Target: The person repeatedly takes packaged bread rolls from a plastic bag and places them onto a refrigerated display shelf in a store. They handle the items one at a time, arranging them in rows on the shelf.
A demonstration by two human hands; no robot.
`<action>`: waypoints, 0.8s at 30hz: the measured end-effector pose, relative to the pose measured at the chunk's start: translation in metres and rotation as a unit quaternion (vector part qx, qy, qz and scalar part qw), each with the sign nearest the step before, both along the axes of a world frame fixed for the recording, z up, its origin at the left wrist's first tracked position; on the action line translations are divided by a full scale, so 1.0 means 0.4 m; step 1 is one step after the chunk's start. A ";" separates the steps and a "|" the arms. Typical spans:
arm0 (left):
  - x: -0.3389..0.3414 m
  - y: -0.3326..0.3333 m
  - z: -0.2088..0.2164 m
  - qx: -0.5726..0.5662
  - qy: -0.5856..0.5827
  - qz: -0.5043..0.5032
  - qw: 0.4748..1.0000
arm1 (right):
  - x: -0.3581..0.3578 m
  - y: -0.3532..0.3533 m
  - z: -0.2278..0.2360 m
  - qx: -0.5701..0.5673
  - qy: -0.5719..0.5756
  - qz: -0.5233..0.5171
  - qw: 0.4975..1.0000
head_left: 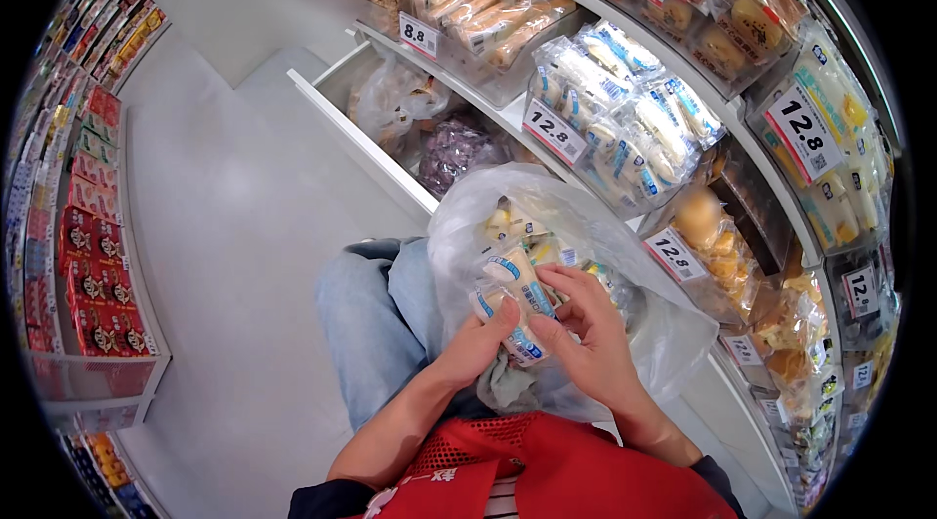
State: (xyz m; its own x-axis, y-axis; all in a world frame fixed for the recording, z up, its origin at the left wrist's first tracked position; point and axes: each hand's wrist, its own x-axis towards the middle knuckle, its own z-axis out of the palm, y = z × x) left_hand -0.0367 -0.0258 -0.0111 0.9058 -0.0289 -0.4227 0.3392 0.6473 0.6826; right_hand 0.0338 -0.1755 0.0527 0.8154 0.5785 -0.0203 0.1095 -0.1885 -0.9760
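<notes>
Two individually wrapped cream-coloured snack packs (517,273) with blue print are between my hands, above an opened clear plastic bag (459,217) on my lap. My left hand (473,341) grips them from the left, its thumb pressed on the wrapper. From the other side, my right hand (593,336) holds the packs with thumb and fingers closed on the wrapper edge. More wrapped snacks (566,254), some with yellow, lie in the bag below. A crumpled grey-green cloth (508,384) is under my hands.
An open white drawer (361,129) beyond the bag holds bagged goods, one dark purple (461,153). Above it, a clear bin (625,114) of similar blue-white packs stands among tiered shelves of bread. Shelves with red packages (98,275) line the aisle's left side.
</notes>
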 end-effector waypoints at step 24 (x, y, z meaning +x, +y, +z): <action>0.027 0.024 0.096 0.093 -0.002 0.063 0.994 | 0.088 -0.006 0.078 0.096 0.100 -0.070 0.988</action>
State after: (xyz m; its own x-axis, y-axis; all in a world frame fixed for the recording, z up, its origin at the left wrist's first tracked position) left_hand -0.0258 -0.0161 0.0272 0.8989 0.1630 -0.4067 0.2608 0.5468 0.7956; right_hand 0.0689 -0.1779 0.0839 0.8786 0.4687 -0.0910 -0.1039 0.0017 -0.9946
